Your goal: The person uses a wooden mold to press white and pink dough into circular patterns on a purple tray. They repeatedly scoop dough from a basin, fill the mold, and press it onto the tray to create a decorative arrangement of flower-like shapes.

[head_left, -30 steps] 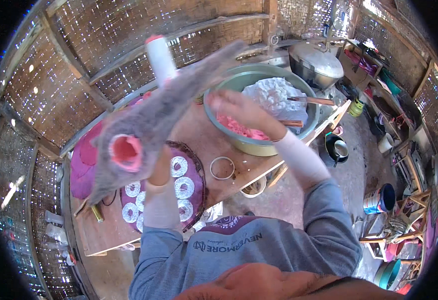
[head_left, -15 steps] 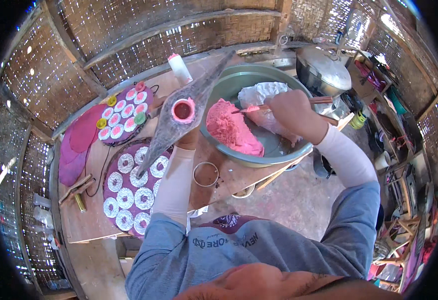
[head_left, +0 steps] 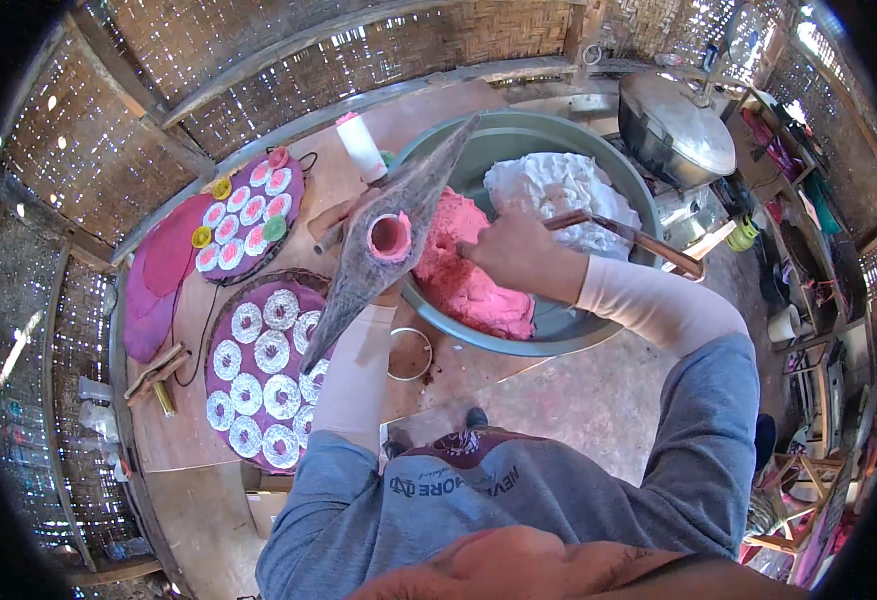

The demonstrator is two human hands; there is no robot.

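Note:
My left hand (head_left: 330, 222) grips a dark, pointed, diamond-shaped holder (head_left: 363, 275) from beneath, fingers curled round its left side. A short tube with pink paste on its rim (head_left: 390, 238) stands in the holder's middle; its inside looks hollow. My right hand (head_left: 523, 255) is over the grey-green tub (head_left: 548, 345), fingertips at the crumbly pink mass (head_left: 468, 290). From that hand a wooden stick-like tool (head_left: 648, 242) extends to the right, past the tub's rim. Beside the pink mass in the tub sits a crinkled white, plastic-looking bundle (head_left: 558, 190).
White rings (head_left: 281, 397) cover a round purple tray (head_left: 221, 340) on the table. Behind it, a smaller tray (head_left: 288, 190) bears pink-centred white pieces. A white cylinder (head_left: 360, 148) stands near the tub. A lidded pot (head_left: 678, 130) is at the right, beyond the tub.
My right hand has come left and down toward the pink mass; the stick's tip no longer shows in it. The tube's opening, dark brown before, now looks pinkish and hollow.

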